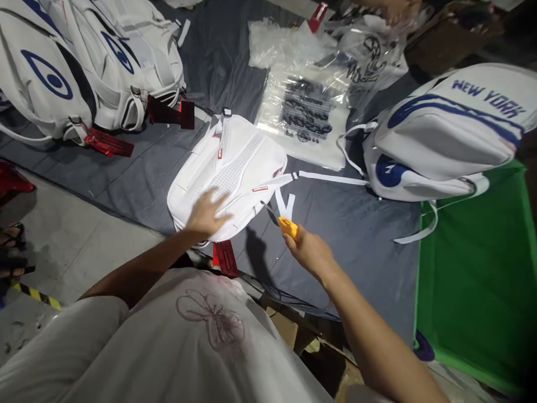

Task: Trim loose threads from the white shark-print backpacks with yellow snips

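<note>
A white backpack lies on the grey cloth in front of me, its strap side and perforated back panel facing up. My left hand rests on its lower part, fingers spread and slightly blurred. In my right hand, closed, is a yellow-handled tool with a thin, dark metal shaft. The tip points at the backpack's right edge, near a shoulder strap; whether it touches, I cannot tell. A red tag hangs from the near end of the bag. Loose white webbing stretches to the right.
Several white backpacks with red tags stand at the left. Clear plastic bags lie behind the work. At right, a backpack marked NEW YORK sits by a green bin. Another person's hand shows at the top.
</note>
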A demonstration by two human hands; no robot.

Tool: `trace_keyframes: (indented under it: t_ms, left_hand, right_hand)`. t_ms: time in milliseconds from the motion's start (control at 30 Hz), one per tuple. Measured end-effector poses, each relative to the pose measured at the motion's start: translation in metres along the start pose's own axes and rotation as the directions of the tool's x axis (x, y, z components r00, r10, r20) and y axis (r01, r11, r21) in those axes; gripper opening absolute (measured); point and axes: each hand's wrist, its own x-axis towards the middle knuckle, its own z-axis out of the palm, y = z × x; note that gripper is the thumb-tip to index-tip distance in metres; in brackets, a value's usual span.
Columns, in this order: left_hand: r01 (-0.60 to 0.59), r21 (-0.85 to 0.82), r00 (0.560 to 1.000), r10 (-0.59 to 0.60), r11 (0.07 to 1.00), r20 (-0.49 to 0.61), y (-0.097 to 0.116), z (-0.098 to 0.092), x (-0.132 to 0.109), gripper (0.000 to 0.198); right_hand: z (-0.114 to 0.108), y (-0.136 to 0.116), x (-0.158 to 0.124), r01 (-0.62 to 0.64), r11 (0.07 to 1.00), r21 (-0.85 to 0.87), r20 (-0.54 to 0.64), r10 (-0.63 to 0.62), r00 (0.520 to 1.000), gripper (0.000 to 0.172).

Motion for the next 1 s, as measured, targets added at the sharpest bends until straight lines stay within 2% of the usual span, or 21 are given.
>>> trace_keyframes:
  t_ms: [33, 67, 100, 133, 167, 200, 267, 300, 400, 467, 533, 600, 667, 767, 867, 933, 1000]
  left_hand:
    - [0.096, -0.174, 0.986, -0.118, 0.98, -0.118, -0.01, -0.017, 0.004, 0.052]
    - [0.196, -0.339, 0.943, -0.271, 0.92, -0.192, -0.022, -0.034, 0.01, 0.043]
    - [0.303, -0.483, 0.882, -0.434, 0.822, -0.186, -0.033, -0.049, 0.016, 0.034]
    - [0.411, -0.596, 0.814, -0.572, 0.689, -0.1, -0.044, -0.061, 0.023, 0.028]
    - [0.504, -0.673, 0.752, -0.658, 0.541, 0.035, -0.053, -0.07, 0.03, 0.026]
    - [0.572, -0.714, 0.706, -0.685, 0.403, 0.179, -0.06, -0.074, 0.037, 0.026]
    - [0.644, -0.743, 0.65, -0.641, 0.181, 0.407, -0.068, -0.073, 0.047, 0.025]
    - [0.662, -0.741, 0.641, -0.598, 0.112, 0.481, -0.07, -0.07, 0.05, 0.025]
    - [0.71, -0.703, 0.648, -0.428, 0.039, 0.63, -0.073, -0.061, 0.051, 0.032]
    - [0.735, -0.678, 0.643, -0.294, -0.025, 0.707, -0.078, -0.06, 0.049, 0.036]
    - [0.735, -0.675, 0.65, -0.216, -0.062, 0.728, -0.086, -0.063, 0.049, 0.04]
    - [0.75, -0.657, 0.64, -0.172, -0.07, 0.749, -0.093, -0.065, 0.052, 0.047]
    - [0.793, -0.606, 0.597, -0.124, -0.062, 0.793, -0.098, -0.065, 0.057, 0.054]
    - [0.844, -0.534, 0.531, -0.069, -0.045, 0.845, -0.1, -0.061, 0.064, 0.064]
    - [0.866, -0.497, 0.495, -0.052, -0.045, 0.867, -0.097, -0.057, 0.068, 0.067]
    - [0.874, -0.485, 0.483, -0.048, -0.037, 0.874, -0.095, -0.057, 0.071, 0.069]
    - [0.867, -0.498, 0.497, -0.041, -0.023, 0.867, -0.095, -0.059, 0.074, 0.071]
  right_hand:
    - [0.014, 0.0, -0.01, -0.016, 0.999, 0.029, 0.007, 0.015, 1.0, 0.038]
    - [0.028, -0.002, -0.02, -0.007, 0.997, 0.071, 0.025, 0.005, 1.0, 0.037]
    - [0.044, -0.007, -0.029, 0.02, 0.993, 0.12, 0.052, -0.027, 0.998, 0.036]
    - [0.059, -0.015, -0.036, 0.052, 0.984, 0.168, 0.079, -0.066, 0.995, 0.035]
    - [0.073, -0.027, -0.042, 0.069, 0.975, 0.209, 0.097, -0.091, 0.991, 0.034]
    - [0.085, -0.041, -0.045, 0.068, 0.968, 0.24, 0.101, -0.095, 0.99, 0.033]
    - [0.103, -0.075, -0.043, 0.048, 0.953, 0.298, 0.082, -0.076, 0.994, 0.034]
    - [0.108, -0.093, -0.039, 0.043, 0.943, 0.33, 0.06, -0.067, 0.996, 0.035]
    - [0.112, -0.132, -0.025, 0.042, 0.916, 0.399, -0.006, -0.043, 0.999, 0.037]
    - [0.114, -0.141, -0.023, 0.006, 0.928, 0.373, -0.022, 0.003, 1.0, 0.037]
    - [0.119, -0.139, -0.028, -0.095, 0.945, 0.312, -0.016, 0.105, 0.994, 0.035]
    - [0.127, -0.135, -0.034, -0.228, 0.932, 0.283, -0.029, 0.246, 0.969, 0.033]
    - [0.135, -0.135, -0.033, -0.315, 0.892, 0.324, -0.059, 0.351, 0.935, 0.033]
    - [0.141, -0.143, -0.02, -0.342, 0.864, 0.37, -0.068, 0.392, 0.918, 0.034]
    - [0.138, -0.146, -0.011, -0.386, 0.849, 0.36, -0.037, 0.426, 0.904, 0.033]
    - [0.135, -0.146, -0.013, -0.384, 0.837, 0.389, -0.046, 0.434, 0.9, 0.034]
    - [0.133, -0.147, -0.02, -0.373, 0.819, 0.436, -0.067, 0.443, 0.894, 0.037]
